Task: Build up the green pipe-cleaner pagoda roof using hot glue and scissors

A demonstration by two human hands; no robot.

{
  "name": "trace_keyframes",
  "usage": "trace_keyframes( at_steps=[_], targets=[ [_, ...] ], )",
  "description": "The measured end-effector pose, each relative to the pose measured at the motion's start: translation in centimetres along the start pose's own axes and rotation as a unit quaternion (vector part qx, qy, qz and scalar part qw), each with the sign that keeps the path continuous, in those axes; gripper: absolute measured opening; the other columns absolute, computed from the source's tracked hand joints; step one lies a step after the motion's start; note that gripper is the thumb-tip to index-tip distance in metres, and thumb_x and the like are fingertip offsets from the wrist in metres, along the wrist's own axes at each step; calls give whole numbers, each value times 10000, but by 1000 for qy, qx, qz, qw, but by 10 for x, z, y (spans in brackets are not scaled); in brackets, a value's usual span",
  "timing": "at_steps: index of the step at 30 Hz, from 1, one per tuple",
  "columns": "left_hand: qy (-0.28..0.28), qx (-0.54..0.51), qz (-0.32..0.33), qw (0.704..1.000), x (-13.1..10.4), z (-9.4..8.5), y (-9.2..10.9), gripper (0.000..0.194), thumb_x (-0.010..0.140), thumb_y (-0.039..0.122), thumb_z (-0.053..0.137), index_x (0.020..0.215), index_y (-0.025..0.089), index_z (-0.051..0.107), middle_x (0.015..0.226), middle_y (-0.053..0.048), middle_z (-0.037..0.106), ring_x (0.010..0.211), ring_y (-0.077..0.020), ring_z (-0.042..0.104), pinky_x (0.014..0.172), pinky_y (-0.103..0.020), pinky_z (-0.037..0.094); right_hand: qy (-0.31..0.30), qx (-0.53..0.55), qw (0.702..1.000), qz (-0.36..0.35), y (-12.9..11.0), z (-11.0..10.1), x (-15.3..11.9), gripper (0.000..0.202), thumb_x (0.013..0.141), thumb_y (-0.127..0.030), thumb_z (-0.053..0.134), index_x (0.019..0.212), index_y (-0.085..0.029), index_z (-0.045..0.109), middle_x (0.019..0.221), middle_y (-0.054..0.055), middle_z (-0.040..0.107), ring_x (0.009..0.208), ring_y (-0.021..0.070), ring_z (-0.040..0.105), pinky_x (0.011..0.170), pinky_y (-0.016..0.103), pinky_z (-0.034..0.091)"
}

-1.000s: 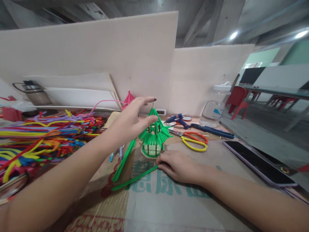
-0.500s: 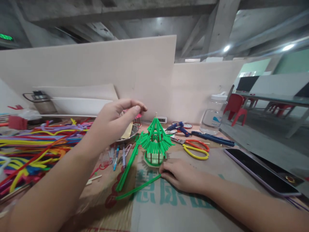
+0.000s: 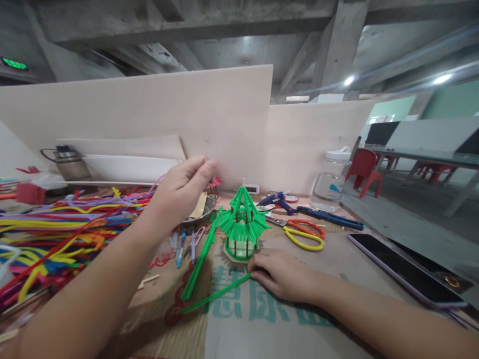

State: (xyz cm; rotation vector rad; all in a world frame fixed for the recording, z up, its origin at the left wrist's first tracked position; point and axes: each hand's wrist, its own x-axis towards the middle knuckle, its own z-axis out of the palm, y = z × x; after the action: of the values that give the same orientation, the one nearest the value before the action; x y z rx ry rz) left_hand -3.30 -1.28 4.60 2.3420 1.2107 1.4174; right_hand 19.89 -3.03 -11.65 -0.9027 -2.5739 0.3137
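A small pavilion model (image 3: 243,227) with a two-tiered green roof stands upright on the table. My right hand (image 3: 275,271) rests beside its base, fingers curled on the end of a green pipe cleaner (image 3: 219,294). Whether those fingers also touch the base I cannot tell. My left hand (image 3: 190,187) is raised to the left of the roof, its thumb and fingers pressed together; anything between them is hidden. More green pipe cleaners (image 3: 202,259) lie left of the model.
Colourful pipe cleaners (image 3: 75,224) are heaped at the left. Scissors (image 3: 305,234), a blue glue gun (image 3: 279,200), a clear jar (image 3: 331,182) and a phone (image 3: 404,269) are to the right. A metal bowl (image 3: 209,209) and pens (image 3: 181,247) sit behind and left. A pale board (image 3: 149,109) stands behind.
My left hand has closed its fingers and drawn slightly left. My right hand stays by the base with the green pipe cleaner. The view has tilted up a little.
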Motion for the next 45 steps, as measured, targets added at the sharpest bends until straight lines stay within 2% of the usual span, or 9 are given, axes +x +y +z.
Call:
trace_keyframes(
  at_steps=[3,12,19,24,29,33,36,39,45],
  targets=[
    [0,19,1,1000,4,1,-3,409,965,455,388,647,210,471,595,8,460,568,-136,453,526,-255,370,5,4,1000,-4,1,1,0,134,946,-243,524,980,-203,647,925,39,710,848,169,633,741,255,438],
    [-52,32,-19,998,8,10,-22,287,868,458,605,929,218,750,889,-32,755,812,-191,659,758,-294,511,-6,11,1000,0,-2,-3,0,146,953,-247,514,985,-201,649,931,46,705,846,173,625,742,263,443],
    [-48,-38,-64,996,13,20,-40,267,803,416,704,923,178,732,884,-46,750,819,-171,675,756,-278,508,-3,14,1000,-1,-2,-3,-1,145,950,-240,512,984,-198,646,924,45,704,839,172,624,740,261,438],
    [-59,-45,-29,997,13,26,-49,254,886,388,595,1005,191,703,922,-35,718,788,-158,648,725,-275,495,1,18,1000,-1,-1,-3,0,140,948,-240,517,975,-196,647,914,47,703,835,172,623,737,260,438],
    [-28,-3,-4,1000,11,26,-42,257,939,311,464,1040,175,657,876,-17,665,743,-141,591,673,-251,451,-8,11,1000,3,-2,-4,0,149,950,-241,513,983,-193,650,922,51,706,833,175,623,729,265,432],
    [-61,7,-18,998,7,27,-33,302,935,410,521,1069,179,660,790,-2,673,616,-129,562,579,-242,426,-12,8,1000,3,-2,-5,0,149,952,-243,511,987,-195,647,931,48,709,832,173,621,723,265,423],
    [-72,79,85,991,3,31,-26,241,948,342,544,1000,181,715,869,-28,716,769,-164,619,711,-273,466,-13,10,1000,2,-2,-4,0,141,953,-249,515,980,-195,643,925,45,707,831,171,619,718,260,417],
    [-78,195,212,954,-2,39,-19,216,948,244,553,1033,176,740,942,-70,702,913,-219,596,851,-357,457,-10,7,1000,-1,0,-3,0,140,958,-255,512,981,-199,638,927,41,706,840,172,618,727,259,417],
    [-98,336,262,899,-13,53,-13,185,896,307,647,1016,208,747,949,-86,652,919,-268,556,818,-401,451,-6,9,1000,-6,1,-2,1,130,961,-252,510,976,-193,624,929,46,697,835,165,607,728,253,418]
  ],
)
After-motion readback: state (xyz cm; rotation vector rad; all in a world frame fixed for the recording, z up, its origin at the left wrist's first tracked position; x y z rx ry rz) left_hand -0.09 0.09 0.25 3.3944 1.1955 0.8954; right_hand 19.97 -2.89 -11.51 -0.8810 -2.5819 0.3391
